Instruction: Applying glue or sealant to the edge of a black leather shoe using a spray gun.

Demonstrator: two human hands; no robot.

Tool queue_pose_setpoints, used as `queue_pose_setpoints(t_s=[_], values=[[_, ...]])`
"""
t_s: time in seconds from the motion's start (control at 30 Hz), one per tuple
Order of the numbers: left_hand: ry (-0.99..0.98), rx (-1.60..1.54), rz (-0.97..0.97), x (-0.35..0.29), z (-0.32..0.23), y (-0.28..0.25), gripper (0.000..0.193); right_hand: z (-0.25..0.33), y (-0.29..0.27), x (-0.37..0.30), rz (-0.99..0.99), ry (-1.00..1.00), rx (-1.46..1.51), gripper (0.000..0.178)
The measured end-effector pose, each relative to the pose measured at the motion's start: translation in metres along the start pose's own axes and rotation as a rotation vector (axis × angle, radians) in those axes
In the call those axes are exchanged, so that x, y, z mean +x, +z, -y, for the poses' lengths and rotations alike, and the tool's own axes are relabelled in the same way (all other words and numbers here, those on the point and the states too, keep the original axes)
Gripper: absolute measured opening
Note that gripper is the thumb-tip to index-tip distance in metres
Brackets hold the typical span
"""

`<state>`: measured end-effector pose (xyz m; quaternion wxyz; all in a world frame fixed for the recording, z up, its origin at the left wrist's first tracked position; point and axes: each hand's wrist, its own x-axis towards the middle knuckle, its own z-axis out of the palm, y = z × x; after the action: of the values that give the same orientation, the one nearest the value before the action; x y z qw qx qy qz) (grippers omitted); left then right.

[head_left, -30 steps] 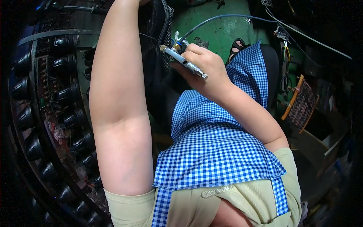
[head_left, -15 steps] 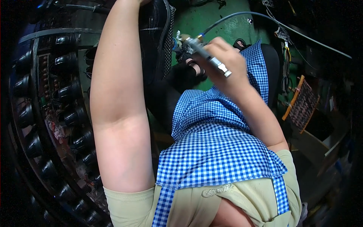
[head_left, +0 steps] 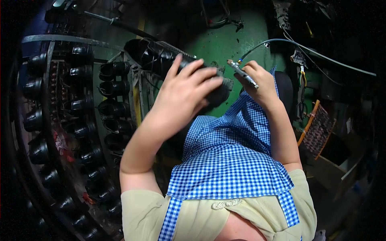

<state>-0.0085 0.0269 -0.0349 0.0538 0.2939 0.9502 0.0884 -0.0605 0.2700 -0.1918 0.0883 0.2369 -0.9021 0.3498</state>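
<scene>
My left hand (head_left: 183, 94) is over the near side of a black lace-up shoe (head_left: 159, 56), its fingers spread and slightly blurred. Whether the fingers press on the leather I cannot tell, because the hand hides part of the shoe. Laces show on the shoe's upper, and a rough-textured strip runs along its far edge. To the right, my right hand (head_left: 259, 82) is closed round a slim silver hand tool (head_left: 243, 74). A thin hose (head_left: 289, 40) runs from the tool's top end off to the right.
Racks on the left carry rows of black shoes (head_left: 114, 88). Pliers with yellow handles (head_left: 302, 76) hang at the right, above a wooden-framed woven seat (head_left: 319, 130). A metal rod (head_left: 98, 17) crosses the upper left, over the green floor (head_left: 251, 34).
My left arm has drawn back from the top edge, bringing the hand into view over the shoe. The shoe shows farther from me, and my right hand has shifted right and down with the tool.
</scene>
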Motion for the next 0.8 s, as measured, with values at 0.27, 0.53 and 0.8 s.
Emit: queue_pose_setpoints(t_s=[0.27,0.53,0.8], values=[[-0.316,-0.37,-0.491,-0.088,0.001,0.032,0.07,0.031,0.068,0.012,0.034,-0.043,0.092,0.024],[-0.626,-0.273,-0.663,-0.088,0.021,0.05,0.081,0.048,0.08,0.007,0.147,-0.053,0.201,0.021],[-0.702,-0.541,-0.814,-0.087,-0.009,0.054,0.078,0.081,0.035,0.014,-0.153,-0.089,0.552,0.026]])
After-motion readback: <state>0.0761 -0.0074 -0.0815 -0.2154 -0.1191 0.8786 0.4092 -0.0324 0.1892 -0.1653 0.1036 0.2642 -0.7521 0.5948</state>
